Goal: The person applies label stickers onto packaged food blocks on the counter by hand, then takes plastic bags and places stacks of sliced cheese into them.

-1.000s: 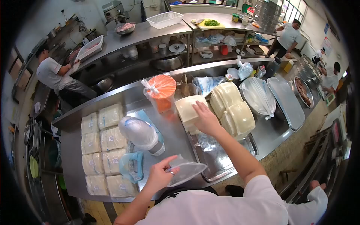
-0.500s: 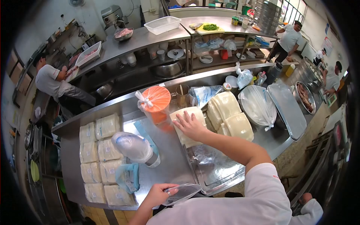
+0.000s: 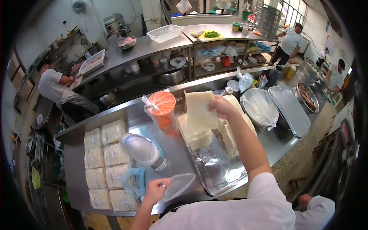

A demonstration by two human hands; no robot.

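My right hand (image 3: pixel 223 106) grips a small stack of pale, square dough sheets (image 3: pixel 200 111) by its right edge, raised above the metal tray (image 3: pixel 220 174). Beneath it, more dough sheets (image 3: pixel 196 138) lie piled at the tray's left, and another pile (image 3: pixel 230 141) sits to the right, partly covered by my forearm. Low in the view, my left hand (image 3: pixel 155 191) pinches a clear plastic bag (image 3: pixel 179 186) whose free end points right. Several packets of bagged sheets (image 3: pixel 115 154) lie in two columns on the steel table (image 3: pixel 76 199) at the left.
An orange container in plastic (image 3: pixel 163 103), a plastic-wrapped cylinder (image 3: pixel 140 149) and a light-blue bag (image 3: pixel 134 182) stand between packets and tray. Beyond the tray are a plastic-covered bowl (image 3: pixel 260 109) and a grey lid (image 3: pixel 289 111). Co-workers (image 3: pixel 51 82) stand farther off; a sleeve (image 3: pixel 316 211) is close at lower right.
My right hand lay flat on the left pile; now it has lifted some dough sheets up and to the right. My left hand has shifted slightly left and up with the plastic bag.
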